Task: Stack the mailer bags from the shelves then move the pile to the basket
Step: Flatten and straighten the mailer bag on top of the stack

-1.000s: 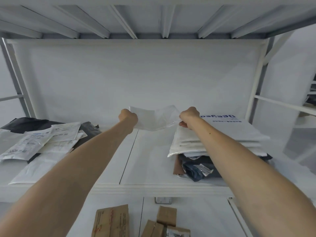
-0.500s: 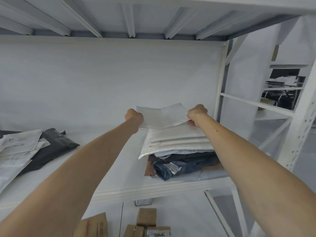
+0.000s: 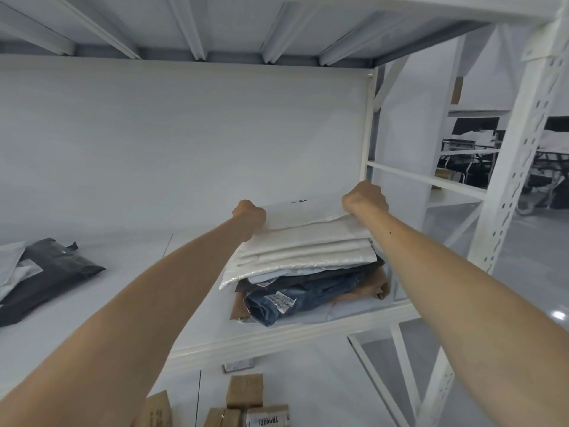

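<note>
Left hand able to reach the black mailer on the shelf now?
Probably not yet: the left hand grips the white mailer. Nothing stands between it and the black mailer, so once released, likely yes.

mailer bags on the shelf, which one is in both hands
The white mailer on top of the right-hand pile: the left hand grips its left edge, the right hand its right edge. The dark blue bag and the brown bag lie beneath it.
</note>
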